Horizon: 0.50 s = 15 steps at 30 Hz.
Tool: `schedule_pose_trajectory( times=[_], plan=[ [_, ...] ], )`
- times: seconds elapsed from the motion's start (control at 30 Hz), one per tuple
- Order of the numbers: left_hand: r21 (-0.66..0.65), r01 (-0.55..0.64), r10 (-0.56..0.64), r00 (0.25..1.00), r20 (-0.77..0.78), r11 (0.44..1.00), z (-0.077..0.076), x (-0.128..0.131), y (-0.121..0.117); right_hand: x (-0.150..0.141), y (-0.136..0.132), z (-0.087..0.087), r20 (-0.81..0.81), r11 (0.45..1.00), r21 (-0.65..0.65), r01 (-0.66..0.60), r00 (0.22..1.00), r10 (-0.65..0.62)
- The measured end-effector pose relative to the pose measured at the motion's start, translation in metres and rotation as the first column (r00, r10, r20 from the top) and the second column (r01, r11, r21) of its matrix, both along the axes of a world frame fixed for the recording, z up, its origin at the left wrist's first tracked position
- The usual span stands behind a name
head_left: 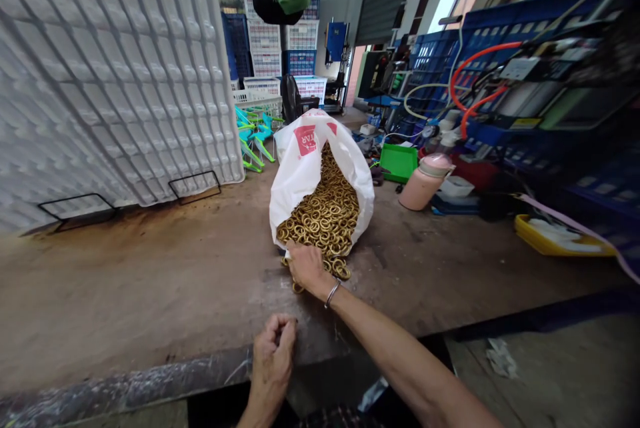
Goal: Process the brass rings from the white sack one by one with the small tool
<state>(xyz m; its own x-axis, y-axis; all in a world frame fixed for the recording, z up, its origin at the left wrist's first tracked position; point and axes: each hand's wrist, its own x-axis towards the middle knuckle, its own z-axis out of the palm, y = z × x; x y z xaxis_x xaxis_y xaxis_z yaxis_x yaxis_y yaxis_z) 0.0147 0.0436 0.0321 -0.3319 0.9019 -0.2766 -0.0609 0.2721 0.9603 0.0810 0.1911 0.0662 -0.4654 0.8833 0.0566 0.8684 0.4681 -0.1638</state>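
Note:
A white plastic bag (295, 188) with red print lies open toward me on the table. Brass-coloured metal rings (323, 218) fill it, and several have spilled out over its lower lip. At the left of that lip is my right hand (309, 269), with a bracelet on the wrist. Its fingers are closed on the bag's edge, right beside the spilled rings. My left hand (274, 348) is closer to me, over the table's front edge, fingers curled together. Whatever may be between them is hidden.
White moulded trays (125, 68) stand upright at the left in black wire holders (195, 187). To the right are a pink bottle (425, 183), a green tray (399, 163), a yellow tray (560, 238) and equipment with orange hoses (463, 91). Stacked crates (265, 48) stand behind.

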Motion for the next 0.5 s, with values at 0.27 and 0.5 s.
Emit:
schedule_pose_trajectory(
  times=[0.27, 0.5],
  plan=[
    [0.109, -0.138, 0.130, 0.988, 0.077, 0.984, 0.014, -0.010, 0.024, 0.035, -0.035, -0.006, -0.388, 0.980, -0.017, -0.196, 0.905, 0.174],
    [0.043, -0.063, 0.059, 0.995, 0.085, 0.997, 0.016, 0.002, 0.014, 0.044, -0.074, -0.023, -0.695, 0.942, -0.197, -0.274, 0.717, 0.063]
  ],
)
